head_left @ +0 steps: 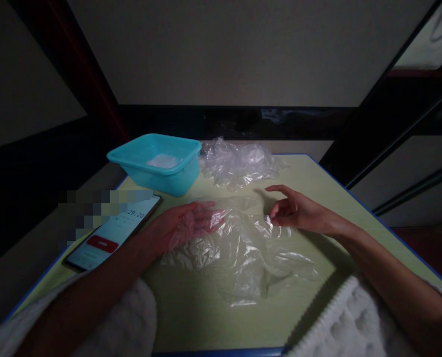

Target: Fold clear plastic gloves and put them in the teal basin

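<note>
A crumpled clear plastic bag point(243, 253) spreads over the middle of the table, between my two hands. My left hand point(191, 223) reaches in from the left with its fingers stretched out. Thin film covers those fingers, and they show through it; whether they are inside the bag or only beneath it I cannot tell. At the bag's right upper edge is my right hand point(293, 210), its lower fingers curled against the film and its index finger lifted and bent. The curled fingertips hide part of the edge they grip.
A turquoise plastic basket point(185, 178) stands at the back left, with something whitish inside. Beside it lies a heap of clear plastic bags point(239, 161). A lit phone point(112, 235) rests at the left edge of the yellowish, blue-rimmed table point(206, 322).
</note>
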{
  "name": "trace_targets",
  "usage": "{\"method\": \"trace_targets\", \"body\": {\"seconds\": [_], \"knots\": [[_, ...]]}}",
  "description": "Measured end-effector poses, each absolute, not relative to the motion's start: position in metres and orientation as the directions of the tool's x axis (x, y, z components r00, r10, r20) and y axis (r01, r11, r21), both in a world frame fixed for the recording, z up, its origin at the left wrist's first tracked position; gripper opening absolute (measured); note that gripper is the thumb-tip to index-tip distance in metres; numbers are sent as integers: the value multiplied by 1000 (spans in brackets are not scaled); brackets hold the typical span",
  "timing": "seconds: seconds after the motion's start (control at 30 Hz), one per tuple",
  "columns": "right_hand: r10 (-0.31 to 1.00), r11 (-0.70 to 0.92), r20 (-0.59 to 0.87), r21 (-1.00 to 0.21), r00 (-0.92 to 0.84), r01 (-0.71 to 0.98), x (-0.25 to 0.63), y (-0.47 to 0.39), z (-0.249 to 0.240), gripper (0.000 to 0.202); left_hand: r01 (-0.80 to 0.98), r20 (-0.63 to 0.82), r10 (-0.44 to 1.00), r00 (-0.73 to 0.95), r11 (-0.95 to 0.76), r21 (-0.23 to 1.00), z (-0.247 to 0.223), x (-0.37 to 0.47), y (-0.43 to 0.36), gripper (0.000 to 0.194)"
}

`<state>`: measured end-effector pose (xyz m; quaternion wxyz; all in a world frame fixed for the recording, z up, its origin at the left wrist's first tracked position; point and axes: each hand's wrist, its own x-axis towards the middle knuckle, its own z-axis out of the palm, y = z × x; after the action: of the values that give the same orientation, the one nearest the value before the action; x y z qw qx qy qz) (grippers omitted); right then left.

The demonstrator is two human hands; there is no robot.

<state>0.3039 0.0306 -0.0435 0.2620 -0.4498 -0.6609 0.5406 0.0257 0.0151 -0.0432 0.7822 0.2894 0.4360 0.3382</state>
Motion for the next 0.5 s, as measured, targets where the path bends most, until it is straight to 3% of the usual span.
{"method": "trace_targets", "body": {"seconds": [0.2, 0.3, 0.4, 0.5], "knots": [[960, 256, 164, -846, -228, 468, 301, 30, -43, 46, -305, -477, 829, 291, 553, 776, -48, 21, 21, 30], [888, 454, 326, -738, -325, 499, 297, 22, -33, 34, -328, -475, 844, 248, 534, 779, -46, 22, 22, 29], [792, 527, 205, -706, -575, 474, 292, 11, -23, 22, -312, -471, 870, 144, 492, 813, -41, 25, 22, 23], [695, 567, 113, -693, -710, 446, 287, 3, -20, 18, -263, -417, 908, 33, 411, 873, -36, 27, 20, 14]]}}
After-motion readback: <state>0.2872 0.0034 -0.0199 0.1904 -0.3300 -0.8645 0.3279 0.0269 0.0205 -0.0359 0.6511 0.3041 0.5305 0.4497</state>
